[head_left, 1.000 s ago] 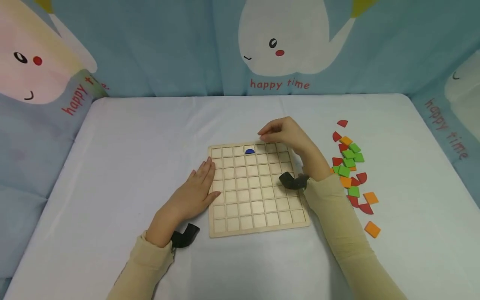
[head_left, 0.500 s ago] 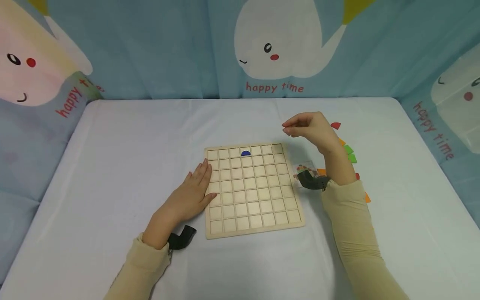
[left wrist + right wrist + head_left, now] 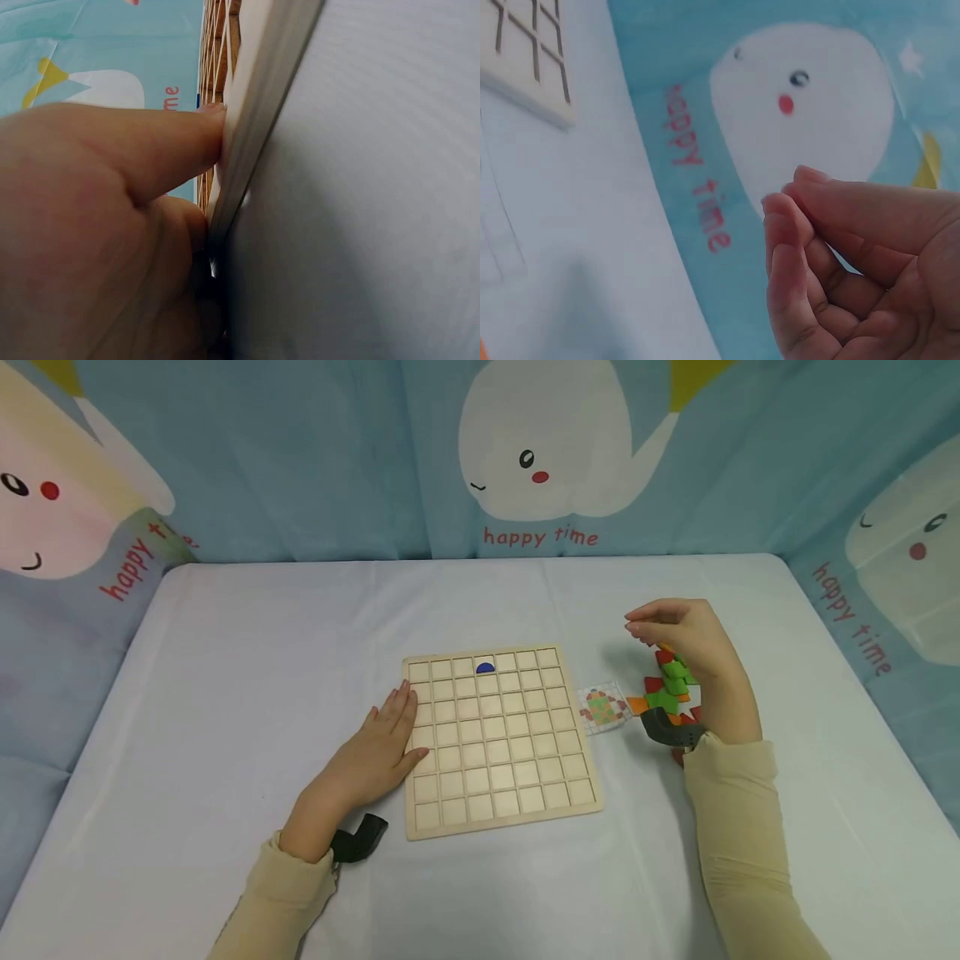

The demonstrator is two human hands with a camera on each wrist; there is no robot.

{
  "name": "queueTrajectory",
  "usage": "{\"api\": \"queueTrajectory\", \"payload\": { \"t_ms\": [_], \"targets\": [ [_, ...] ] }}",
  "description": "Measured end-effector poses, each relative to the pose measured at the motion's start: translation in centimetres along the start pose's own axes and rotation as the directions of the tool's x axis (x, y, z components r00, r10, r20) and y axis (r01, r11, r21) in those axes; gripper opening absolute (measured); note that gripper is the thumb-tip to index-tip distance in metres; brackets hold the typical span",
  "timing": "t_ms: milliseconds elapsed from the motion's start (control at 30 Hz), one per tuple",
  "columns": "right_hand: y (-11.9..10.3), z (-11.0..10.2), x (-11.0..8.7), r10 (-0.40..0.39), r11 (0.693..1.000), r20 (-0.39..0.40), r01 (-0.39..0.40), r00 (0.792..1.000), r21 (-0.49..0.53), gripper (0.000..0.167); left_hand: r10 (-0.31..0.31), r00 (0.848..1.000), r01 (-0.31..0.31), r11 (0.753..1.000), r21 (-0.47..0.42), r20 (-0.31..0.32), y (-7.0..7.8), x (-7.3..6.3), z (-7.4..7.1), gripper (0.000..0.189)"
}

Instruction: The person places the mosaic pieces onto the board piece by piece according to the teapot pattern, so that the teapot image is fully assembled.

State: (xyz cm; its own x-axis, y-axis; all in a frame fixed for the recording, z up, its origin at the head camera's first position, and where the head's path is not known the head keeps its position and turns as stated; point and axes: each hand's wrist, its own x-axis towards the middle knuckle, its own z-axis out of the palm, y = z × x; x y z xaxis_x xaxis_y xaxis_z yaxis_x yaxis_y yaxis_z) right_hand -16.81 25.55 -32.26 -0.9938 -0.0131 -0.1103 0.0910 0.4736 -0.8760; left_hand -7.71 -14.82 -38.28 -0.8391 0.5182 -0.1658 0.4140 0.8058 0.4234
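Note:
A square wooden grid board point(image 3: 495, 739) lies on the table, with one blue half-round tile point(image 3: 485, 667) in its top row. Along the board's left edge rests my left hand point(image 3: 375, 747), fingers extended and thumb on the rim. In the left wrist view the thumb point(image 3: 172, 139) touches the side of the board point(image 3: 259, 112). My right hand point(image 3: 693, 635) is raised above a pile of tiles point(image 3: 663, 697), its fingers bent loosely with the thumb close to them. Nothing shows between these fingertips in the right wrist view. Hand and wrist camera hide part of the pile.
Between board and pile lies a small pattern card point(image 3: 602, 707) printed with red, green and orange shapes. The pile holds several red, green and orange tiles. A white cloth point(image 3: 262, 693) covers the table, and a blue printed curtain point(image 3: 322, 460) stands behind it.
My right hand has moved right, from above the board's top edge to over the tile pile, uncovering the pattern card. The left hand has stayed on the board. The head view has shifted slightly.

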Motion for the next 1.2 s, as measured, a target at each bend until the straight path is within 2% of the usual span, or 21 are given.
{"api": "queueTrajectory", "payload": {
  "t_ms": [100, 200, 433, 500, 667, 767, 933, 1067, 1200],
  "targets": [
    [0.8, -0.7, 0.2, -0.015, 0.999, -0.040, 0.017, 0.999, 0.046, 0.023, 0.003, 1.000, -0.003, 1.000, 0.009, -0.003, 0.0, 0.0, -0.1, 0.073],
    [1.6, -1.3, 0.5, 0.011, 0.997, -0.064, -0.006, 0.998, 0.079, 0.023, 0.000, 1.000, 0.000, 1.000, 0.015, 0.002, 0.0, 0.0, -0.1, 0.073],
    [3.8, -2.3, 1.3, 0.080, 0.996, -0.126, -0.076, 0.989, 0.042, 0.031, -0.010, 1.000, 0.010, 1.000, 0.011, 0.004, -0.2, 0.1, 0.1, 0.074],
    [4.3, -2.6, 1.3, 0.094, 0.995, -0.145, -0.087, 0.985, 0.058, 0.026, -0.010, 1.000, 0.010, 1.000, 0.012, 0.003, -0.2, 0.1, 0.1, 0.074],
    [5.3, -2.7, 1.3, 0.113, 0.982, -0.173, -0.083, 0.978, 0.172, 0.007, -0.008, 1.000, 0.008, 1.000, 0.014, 0.006, -0.1, 0.1, 0.2, 0.074],
    [5.6, -2.5, 1.3, 0.104, 0.977, -0.173, -0.068, 0.979, 0.202, 0.006, -0.006, 1.000, 0.006, 1.000, 0.016, 0.008, 0.0, 0.0, 0.1, 0.074],
    [5.9, -2.4, 1.4, 0.106, 0.987, -0.193, -0.080, 0.975, 0.139, 0.018, -0.007, 1.000, 0.007, 1.000, 0.019, 0.004, 0.0, 0.1, 0.0, 0.073],
    [6.2, -2.1, 1.8, 0.148, 0.989, -0.198, -0.142, 0.969, 0.047, 0.036, -0.009, 1.000, 0.009, 1.000, 0.014, 0.007, 0.0, 0.1, 0.1, 0.073],
    [6.5, -2.0, 1.9, 0.168, 0.981, -0.198, -0.184, 0.966, -0.068, 0.043, -0.005, 1.000, 0.005, 1.000, 0.010, 0.008, -0.1, 0.2, 0.4, 0.074]
  ]
}}
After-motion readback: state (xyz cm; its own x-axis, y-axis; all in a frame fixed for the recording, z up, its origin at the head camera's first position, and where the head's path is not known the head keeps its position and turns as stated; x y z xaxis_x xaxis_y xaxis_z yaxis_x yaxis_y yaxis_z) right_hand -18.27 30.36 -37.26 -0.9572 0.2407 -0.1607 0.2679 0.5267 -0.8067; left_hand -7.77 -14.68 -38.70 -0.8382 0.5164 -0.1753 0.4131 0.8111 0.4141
